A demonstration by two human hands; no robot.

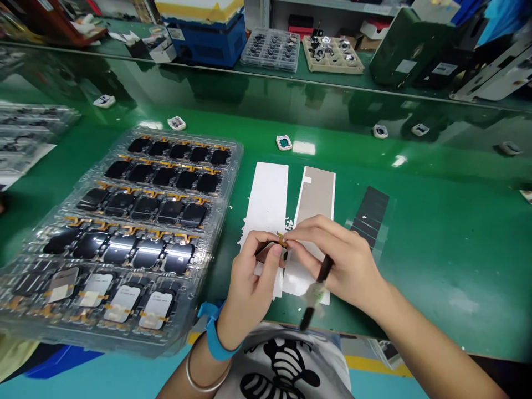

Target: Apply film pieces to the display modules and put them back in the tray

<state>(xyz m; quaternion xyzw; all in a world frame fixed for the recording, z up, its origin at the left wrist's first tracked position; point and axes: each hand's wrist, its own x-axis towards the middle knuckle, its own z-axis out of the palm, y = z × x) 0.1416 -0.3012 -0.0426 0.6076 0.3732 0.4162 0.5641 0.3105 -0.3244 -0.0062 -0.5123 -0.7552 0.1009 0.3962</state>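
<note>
My left hand (255, 271), with a blue band on its wrist, is closed on a small dark screen module (266, 252) with an orange flex strip (282, 241). Thumb and index finger of my right hand (338, 255) pinch at that strip. A dark tweezer-like tool (318, 293) is tucked in the right hand's other fingers and points down toward me. Beneath the hands lie a white paper strip (268, 194) and a grey-beige sheet with white edges (318, 194). To their right is a strip of black pieces (372, 213).
A clear plastic tray (233, 183) with rows of black screen modules fills the left side. Small white-framed parts (284, 143) are spaced along the back. On the shelf stand a blue machine (208, 41), a clear tray (272, 50) and a beige divided tray (332, 66).
</note>
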